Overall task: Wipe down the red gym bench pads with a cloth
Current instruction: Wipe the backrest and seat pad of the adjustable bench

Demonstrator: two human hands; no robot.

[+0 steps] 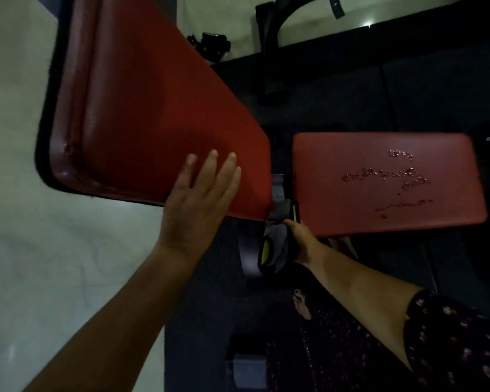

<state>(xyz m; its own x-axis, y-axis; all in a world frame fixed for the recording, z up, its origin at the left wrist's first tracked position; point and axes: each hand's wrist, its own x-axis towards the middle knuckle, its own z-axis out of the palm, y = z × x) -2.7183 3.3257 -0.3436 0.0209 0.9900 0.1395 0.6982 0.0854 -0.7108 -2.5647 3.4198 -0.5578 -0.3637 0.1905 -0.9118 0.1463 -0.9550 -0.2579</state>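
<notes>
Dark gym floor (pixel 436 80), left hand (pixel 198 205) flat on red pad (pixel 159 108), right hand (pixel 301 240) gripping cloth (pixel 276 239)

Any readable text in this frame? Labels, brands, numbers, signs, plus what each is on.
None readable.
Backrest pad: plain red, no print.
Seat pad: the marks on it are liquid droplets, not lettering.
Grey-and-yellow cloth: no legible label or logo.

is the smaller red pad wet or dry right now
Wet: droplets lie scattered across the smaller red pad; the cloth is held beside it.
</notes>
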